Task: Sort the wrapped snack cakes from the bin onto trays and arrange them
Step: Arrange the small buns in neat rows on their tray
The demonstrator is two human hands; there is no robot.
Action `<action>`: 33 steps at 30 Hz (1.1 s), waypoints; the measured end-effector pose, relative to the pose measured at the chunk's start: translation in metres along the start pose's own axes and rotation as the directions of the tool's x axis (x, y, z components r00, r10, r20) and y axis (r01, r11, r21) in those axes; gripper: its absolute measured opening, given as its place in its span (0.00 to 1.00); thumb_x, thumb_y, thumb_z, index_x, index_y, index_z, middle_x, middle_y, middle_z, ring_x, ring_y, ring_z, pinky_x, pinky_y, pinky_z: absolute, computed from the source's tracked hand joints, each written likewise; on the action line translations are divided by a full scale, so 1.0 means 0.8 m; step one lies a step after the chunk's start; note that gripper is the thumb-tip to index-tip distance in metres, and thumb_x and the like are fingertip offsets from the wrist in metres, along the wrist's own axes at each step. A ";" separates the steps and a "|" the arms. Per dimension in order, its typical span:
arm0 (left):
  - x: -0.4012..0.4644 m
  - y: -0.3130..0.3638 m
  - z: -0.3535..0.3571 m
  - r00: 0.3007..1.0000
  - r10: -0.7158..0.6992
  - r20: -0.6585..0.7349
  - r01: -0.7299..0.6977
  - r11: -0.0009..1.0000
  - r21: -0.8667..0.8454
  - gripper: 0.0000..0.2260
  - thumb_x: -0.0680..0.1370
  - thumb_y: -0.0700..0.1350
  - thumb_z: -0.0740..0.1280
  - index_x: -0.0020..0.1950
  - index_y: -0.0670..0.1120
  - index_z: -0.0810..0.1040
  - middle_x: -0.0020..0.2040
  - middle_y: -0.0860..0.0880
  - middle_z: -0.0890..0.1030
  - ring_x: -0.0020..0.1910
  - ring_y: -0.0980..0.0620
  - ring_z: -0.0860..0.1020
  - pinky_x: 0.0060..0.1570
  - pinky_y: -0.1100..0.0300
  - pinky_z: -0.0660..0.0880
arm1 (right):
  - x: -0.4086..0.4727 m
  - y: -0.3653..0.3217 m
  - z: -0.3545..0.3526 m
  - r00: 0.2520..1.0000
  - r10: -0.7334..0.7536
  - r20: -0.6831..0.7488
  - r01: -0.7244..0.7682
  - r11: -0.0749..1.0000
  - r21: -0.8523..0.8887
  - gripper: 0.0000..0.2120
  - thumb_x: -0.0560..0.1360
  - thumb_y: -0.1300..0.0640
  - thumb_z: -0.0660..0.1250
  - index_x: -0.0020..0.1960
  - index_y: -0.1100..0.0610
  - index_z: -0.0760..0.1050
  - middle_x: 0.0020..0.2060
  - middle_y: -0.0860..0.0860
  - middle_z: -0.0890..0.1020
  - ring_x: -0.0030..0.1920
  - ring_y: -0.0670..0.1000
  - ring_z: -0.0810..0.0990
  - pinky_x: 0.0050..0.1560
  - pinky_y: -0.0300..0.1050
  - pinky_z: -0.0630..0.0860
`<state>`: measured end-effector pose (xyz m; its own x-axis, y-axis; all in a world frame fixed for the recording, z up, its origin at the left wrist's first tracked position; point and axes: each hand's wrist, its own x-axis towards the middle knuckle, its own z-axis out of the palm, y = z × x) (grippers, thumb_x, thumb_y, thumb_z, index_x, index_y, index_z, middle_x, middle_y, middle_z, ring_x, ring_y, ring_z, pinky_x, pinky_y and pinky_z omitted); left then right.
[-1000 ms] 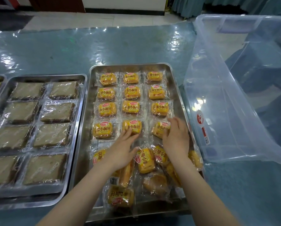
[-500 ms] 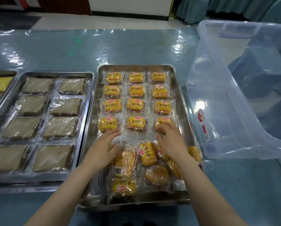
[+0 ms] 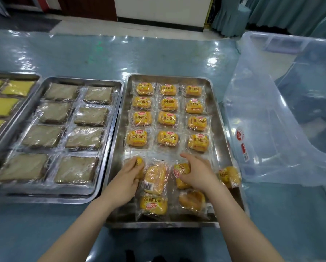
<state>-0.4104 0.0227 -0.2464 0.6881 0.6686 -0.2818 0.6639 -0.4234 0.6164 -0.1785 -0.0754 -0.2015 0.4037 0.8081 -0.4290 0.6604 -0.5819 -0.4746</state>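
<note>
A steel tray (image 3: 218, 114) in the middle holds several wrapped yellow snack cakes (image 3: 167, 138) in neat rows at its far part. Loose yellow cakes (image 3: 155, 177) lie jumbled at its near end. My left hand (image 3: 129, 173) grips one wrapped yellow cake (image 3: 139, 162) at the near left of the tray. My right hand (image 3: 197, 172) curls round another yellow cake (image 3: 182, 169) in the middle of the pile. One cake (image 3: 229, 175) lies on the tray's right rim.
A clear plastic bin (image 3: 268, 133) stands to the right, tilted against the tray. A second steel tray (image 3: 109, 148) on the left holds brown wrapped cakes (image 3: 82, 138). A third tray with yellow cakes (image 3: 1, 105) shows at the far left edge. The table has a shiny blue cover.
Both hands have drawn back from the fourth row toward the loose pile at the near end, and each has closed on a cake there.
</note>
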 end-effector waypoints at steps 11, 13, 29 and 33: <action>0.017 0.006 -0.002 1.000 -0.009 -0.022 0.011 0.998 0.060 0.34 0.72 0.27 0.56 0.73 0.55 0.62 0.78 0.54 0.46 0.75 0.55 0.42 0.71 0.57 0.43 | -0.010 0.009 0.003 0.961 0.051 -0.272 0.002 0.982 0.190 0.21 0.69 0.48 0.74 0.56 0.42 0.67 0.58 0.44 0.65 0.43 0.41 0.75 0.41 0.38 0.77; 0.017 0.010 -0.008 0.999 -0.015 -0.028 0.018 0.995 0.102 0.32 0.69 0.26 0.56 0.64 0.57 0.69 0.78 0.54 0.47 0.76 0.53 0.42 0.72 0.50 0.45 | -0.005 0.010 0.002 0.914 0.113 -0.389 0.014 0.951 0.308 0.22 0.68 0.45 0.74 0.54 0.43 0.65 0.55 0.43 0.65 0.43 0.38 0.71 0.39 0.33 0.70; 0.009 0.014 -0.009 0.923 -0.140 -0.358 0.201 0.970 0.139 0.28 0.73 0.50 0.71 0.70 0.47 0.67 0.67 0.48 0.70 0.64 0.47 0.69 0.64 0.51 0.67 | 0.004 -0.015 0.021 0.969 -0.163 -0.188 0.125 0.972 -0.200 0.37 0.73 0.60 0.66 0.76 0.44 0.52 0.77 0.50 0.52 0.77 0.55 0.43 0.74 0.59 0.53; 0.010 0.010 -0.003 0.968 -0.021 -0.251 0.095 0.953 0.287 0.29 0.75 0.38 0.65 0.73 0.55 0.63 0.74 0.53 0.64 0.69 0.45 0.64 0.66 0.50 0.65 | 0.006 -0.009 0.024 0.985 -0.153 -0.082 0.125 0.953 -0.277 0.30 0.75 0.59 0.63 0.74 0.42 0.60 0.77 0.47 0.53 0.77 0.52 0.40 0.72 0.63 0.55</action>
<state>-0.4004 0.0266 -0.2419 0.5784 0.8095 -0.1011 0.7824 -0.5154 0.3495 -0.1934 -0.0688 -0.2151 0.3486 0.8923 -0.2869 0.8548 -0.4282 -0.2931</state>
